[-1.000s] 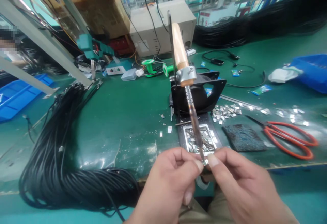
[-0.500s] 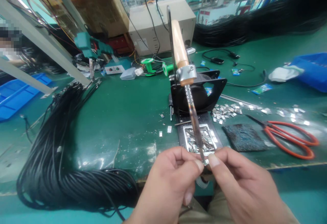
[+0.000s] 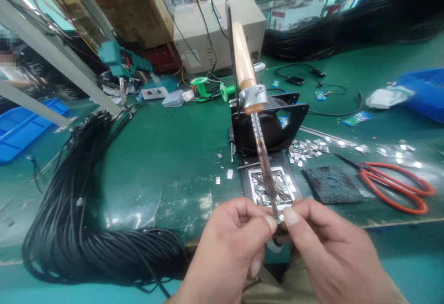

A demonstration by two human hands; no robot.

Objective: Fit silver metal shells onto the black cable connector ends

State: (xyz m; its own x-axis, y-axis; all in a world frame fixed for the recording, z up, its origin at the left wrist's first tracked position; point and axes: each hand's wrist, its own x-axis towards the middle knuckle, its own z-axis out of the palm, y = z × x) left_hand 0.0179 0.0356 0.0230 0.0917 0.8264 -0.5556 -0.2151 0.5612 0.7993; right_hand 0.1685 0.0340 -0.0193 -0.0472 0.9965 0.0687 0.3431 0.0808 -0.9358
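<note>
A wooden-handled soldering iron [image 3: 265, 163] is clamped in a black stand [image 3: 294, 126], its tip pointing down between my hands. My left hand [image 3: 239, 234] is closed in a pinch just left of the tip. A thin dark cable [image 3: 252, 286] shows below it; the pinched end is hidden by the fingers. With thumb and forefinger, my right hand [image 3: 326, 244] pinches a small silver metal piece [image 3: 281, 218] right at the tip. Just beyond the fingers lies a white-rimmed tray [image 3: 252, 188] of small metal pieces.
A thick bundle of black cables [image 3: 62, 202] lies at the left. Right of the tray are a dark sponge pad [image 3: 331, 185] and orange-handled scissors [image 3: 395, 183]. Loose metal pieces [image 3: 307, 150] are scattered behind. Green spools [image 3: 203, 89] and a beige box [image 3: 218, 35] stand farther back.
Both hands keep the same pinch at the iron's tip, with barely any movement. The view has shifted very slightly.
</note>
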